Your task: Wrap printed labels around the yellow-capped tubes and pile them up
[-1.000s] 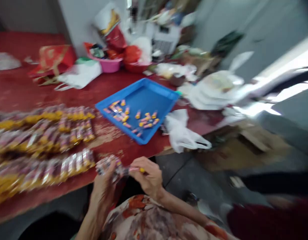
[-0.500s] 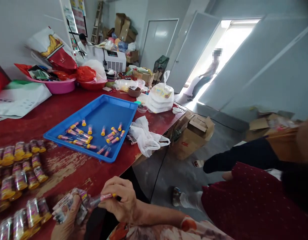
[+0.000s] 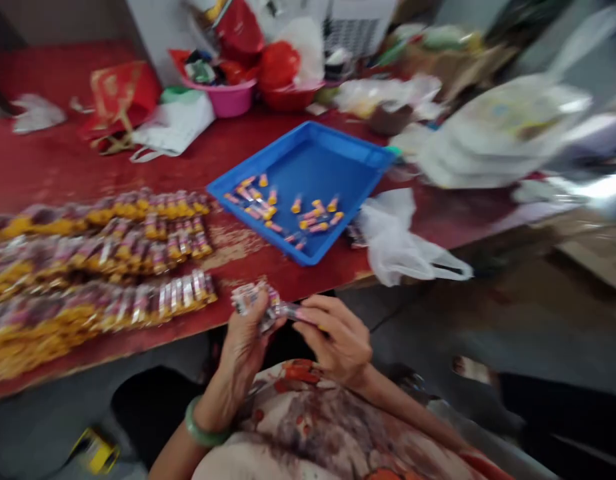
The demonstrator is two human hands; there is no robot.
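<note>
My left hand [image 3: 241, 347], with a green bangle on the wrist, is closed around a bunch of small printed plastic packets [image 3: 245, 297]. My right hand [image 3: 341, 337] pinches a small clear tube [image 3: 291, 310] with a pink label and a yellow end. The tube's far end meets the packets at my left fingers; whether it is inside one I cannot tell. Beyond my hands, a blue tray [image 3: 333, 157] holds several similar loose tubes [image 3: 261, 207]. To the left, packed tubes [image 3: 173, 297] lie in rows on the red table [image 3: 243, 263].
A white plastic bag [image 3: 395, 237] hangs over the table edge right of the tray. Farther right sit bagged white containers [image 3: 483, 140]. Pink [image 3: 233, 100] and red basins stand at the back. Near a red gift bag [image 3: 125, 97] lies a white bag. A person's leg [image 3: 548, 407] shows at right.
My view has swung left and down, bringing the long rows of packed tubes into sight and losing the doorway. My hands still hold the packets and the tube, close together.
</note>
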